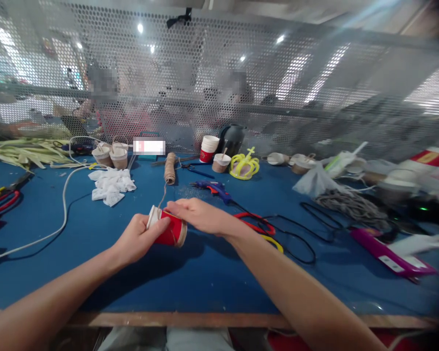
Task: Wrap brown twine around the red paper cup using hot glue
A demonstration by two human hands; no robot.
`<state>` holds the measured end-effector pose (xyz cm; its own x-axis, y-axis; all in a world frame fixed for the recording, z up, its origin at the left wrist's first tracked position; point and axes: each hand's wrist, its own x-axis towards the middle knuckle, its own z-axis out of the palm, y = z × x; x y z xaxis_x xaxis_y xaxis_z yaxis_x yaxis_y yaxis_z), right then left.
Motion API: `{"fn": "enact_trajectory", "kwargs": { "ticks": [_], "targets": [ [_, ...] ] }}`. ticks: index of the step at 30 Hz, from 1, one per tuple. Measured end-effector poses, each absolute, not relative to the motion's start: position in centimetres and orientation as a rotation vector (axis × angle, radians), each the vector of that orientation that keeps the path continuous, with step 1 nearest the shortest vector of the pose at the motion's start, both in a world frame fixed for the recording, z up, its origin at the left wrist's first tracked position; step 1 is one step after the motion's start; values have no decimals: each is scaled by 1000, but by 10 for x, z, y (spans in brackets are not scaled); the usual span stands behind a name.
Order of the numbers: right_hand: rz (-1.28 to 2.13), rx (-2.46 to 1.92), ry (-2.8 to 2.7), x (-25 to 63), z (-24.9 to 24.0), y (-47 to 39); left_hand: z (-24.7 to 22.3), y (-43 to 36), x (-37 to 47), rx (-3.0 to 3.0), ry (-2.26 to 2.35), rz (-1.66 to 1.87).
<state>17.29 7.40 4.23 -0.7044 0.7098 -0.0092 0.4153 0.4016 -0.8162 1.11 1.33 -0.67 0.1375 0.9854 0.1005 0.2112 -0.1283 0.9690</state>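
Note:
A red and white paper cup [173,231] is tilted on its side above the blue table, with twine round its right end. My left hand [136,239] is closed round the white end of the cup, thumb along its side. My right hand [199,214] lies against the top of the cup, fingers together near the twine; whether they pinch the strand is too small to tell. A strand of twine runs from the cup up to a twine roll [170,169] on the table. Behind my right hand lies a blue glue gun [214,188].
Crumpled white cloth [112,186] and a white cable lie left. Stacked cups [209,148], a twine-wrapped cup [221,163] and a yellow crown-like piece [244,165] stand behind. Red-handled scissors [2,201] lie far left; black cable and a purple power strip [393,253] lie right.

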Motion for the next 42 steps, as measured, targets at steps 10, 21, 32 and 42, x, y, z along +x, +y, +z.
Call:
{"fn": "enact_trajectory", "kwargs": {
  "ticks": [10,21,32,42],
  "targets": [
    [1438,-898,-1718,163,42,65,-2,16,12,1302,1189,1045],
    [1588,-764,-1369,182,37,63,7,13,16,987,1102,1029],
    [1452,-843,-1430,180,25,70,2,10,13,1133,1097,988],
    [1418,-899,-1434,180,19,73,5,7,16,1175,1090,1025]
  ]
}}
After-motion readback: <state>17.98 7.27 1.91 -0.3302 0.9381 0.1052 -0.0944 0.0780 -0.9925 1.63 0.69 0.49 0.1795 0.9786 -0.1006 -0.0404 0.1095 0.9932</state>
